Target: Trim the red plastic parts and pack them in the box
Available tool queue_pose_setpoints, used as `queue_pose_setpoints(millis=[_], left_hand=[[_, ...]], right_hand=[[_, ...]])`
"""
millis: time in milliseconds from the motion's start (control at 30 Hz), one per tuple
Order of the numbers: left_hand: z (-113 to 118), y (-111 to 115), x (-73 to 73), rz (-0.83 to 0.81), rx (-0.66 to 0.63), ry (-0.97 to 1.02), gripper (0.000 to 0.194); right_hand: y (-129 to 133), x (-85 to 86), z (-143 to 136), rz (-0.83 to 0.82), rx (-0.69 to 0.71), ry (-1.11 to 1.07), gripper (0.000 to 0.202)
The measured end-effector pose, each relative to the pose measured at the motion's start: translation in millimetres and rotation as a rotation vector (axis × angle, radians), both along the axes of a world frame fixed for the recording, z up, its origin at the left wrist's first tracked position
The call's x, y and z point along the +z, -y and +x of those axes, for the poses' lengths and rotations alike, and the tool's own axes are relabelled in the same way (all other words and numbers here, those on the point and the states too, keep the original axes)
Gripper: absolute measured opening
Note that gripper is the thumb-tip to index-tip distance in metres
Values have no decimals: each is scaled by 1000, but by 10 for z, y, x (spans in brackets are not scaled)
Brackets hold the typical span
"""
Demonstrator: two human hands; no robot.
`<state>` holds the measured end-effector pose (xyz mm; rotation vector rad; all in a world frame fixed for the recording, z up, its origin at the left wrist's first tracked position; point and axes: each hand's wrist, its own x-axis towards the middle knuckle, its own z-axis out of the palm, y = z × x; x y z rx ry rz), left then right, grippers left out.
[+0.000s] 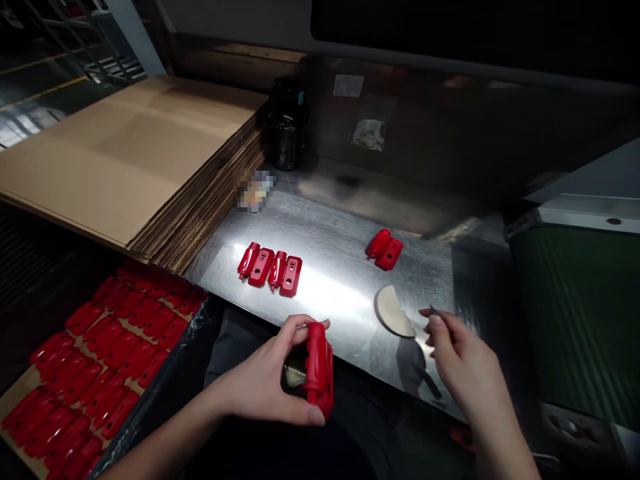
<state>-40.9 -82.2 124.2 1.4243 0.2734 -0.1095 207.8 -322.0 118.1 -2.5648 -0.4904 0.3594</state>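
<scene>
My left hand [280, 380] is wrapped round a red plastic part [319, 370], held upright in front of the metal table's near edge. Over the table's right side, my right hand [457, 343] pinches a small dark, thin tool [433, 310]. Just left of that hand lies a pale half-round disc [394, 312]. Two red parts [261, 267] [285, 273] lie side by side on the metal table [330, 233], ahead of my left hand. Another red part [385, 249] rests farther back, beyond the disc.
A tall stack of cardboard sheets [130, 133] covers the left. Below it, a lined box [195, 320] holds several rows of red parts [90, 373]. A dark bottle [285, 143] stands at the back. On the right is a green conveyor belt [585, 300].
</scene>
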Motion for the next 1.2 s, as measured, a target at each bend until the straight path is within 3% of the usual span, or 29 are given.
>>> queue_pose_setpoints(millis=[67, 167, 300, 433, 533, 633, 733, 800, 900, 1033, 1200], left_hand=[[51, 43, -88, -284, 61, 30, 101], [121, 138, -146, -662, 198, 67, 93], [157, 231, -154, -802, 358, 103, 86], [169, 236, -168, -734, 468, 128, 88], [189, 216, -154, -630, 558, 142, 93], [211, 202, -138, -487, 639, 148, 98], [230, 197, -141, -339, 687, 176, 101], [236, 195, -141, -246, 705, 180, 102], [231, 187, -129, -156, 714, 177, 101], [216, 170, -114, -125, 728, 184, 98], [203, 161, -119, -93, 741, 168, 95]], right_hand=[[3, -56, 137, -51, -11, 106, 61], [-104, -87, 128, -115, 34, 230, 71], [-334, -138, -68, -183, 139, 208, 68], [-488, -117, -168, -217, 160, 128, 51], [-506, 81, -340, -175, 173, 46, 41], [-520, 349, -702, 45, 194, -62, 46], [-615, 509, -1069, 305, 328, -70, 33], [-708, 514, -1215, 313, 404, 31, 25], [-807, 432, -1295, 264, 412, 173, 22], [-829, 346, -1318, 278, 400, 207, 27], [-836, 372, -1332, 268, 462, 201, 26]])
